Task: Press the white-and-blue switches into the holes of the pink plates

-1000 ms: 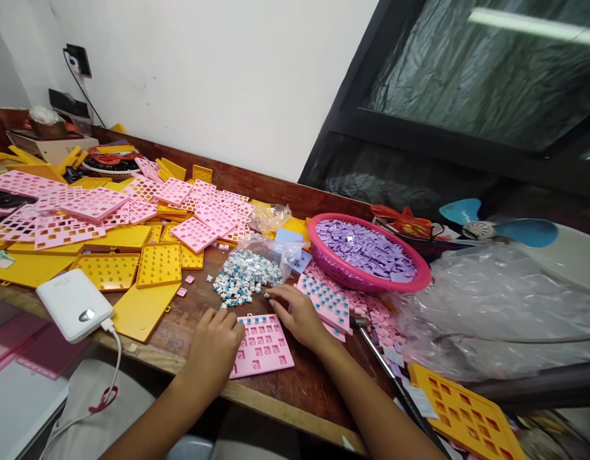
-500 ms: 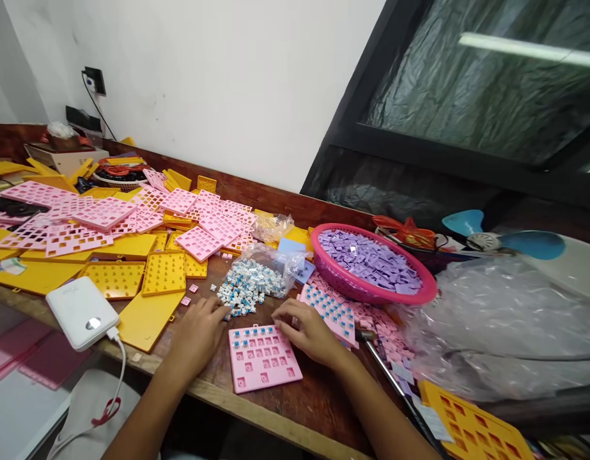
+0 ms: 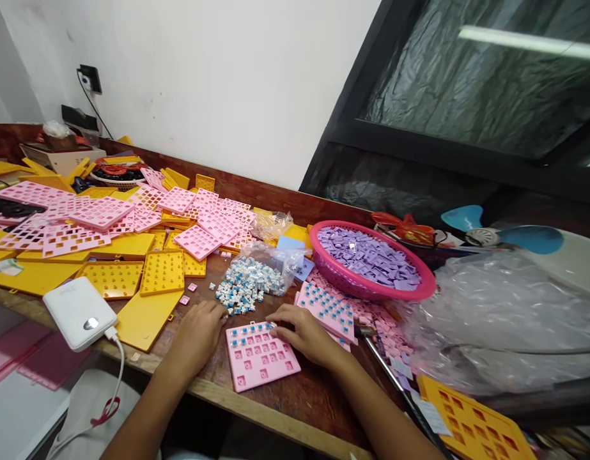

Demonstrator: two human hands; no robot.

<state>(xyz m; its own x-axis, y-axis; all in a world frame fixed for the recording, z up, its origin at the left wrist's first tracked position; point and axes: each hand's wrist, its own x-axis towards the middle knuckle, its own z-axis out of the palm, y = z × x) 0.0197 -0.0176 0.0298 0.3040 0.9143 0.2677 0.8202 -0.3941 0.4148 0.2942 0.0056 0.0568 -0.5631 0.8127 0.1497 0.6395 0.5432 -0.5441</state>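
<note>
The pink tray (image 3: 261, 355) lies flat near the table's (image 3: 295, 396) front edge, between the hands. The right hand (image 3: 304, 332) is nearer, its narrowed fingers (image 3: 275, 317) on the tray's far-right corner. The left hand (image 3: 199, 332), loosely curled and empty, rests beside the tray's left edge, just short of the heap of switches (image 3: 247, 289) beyond.
</note>
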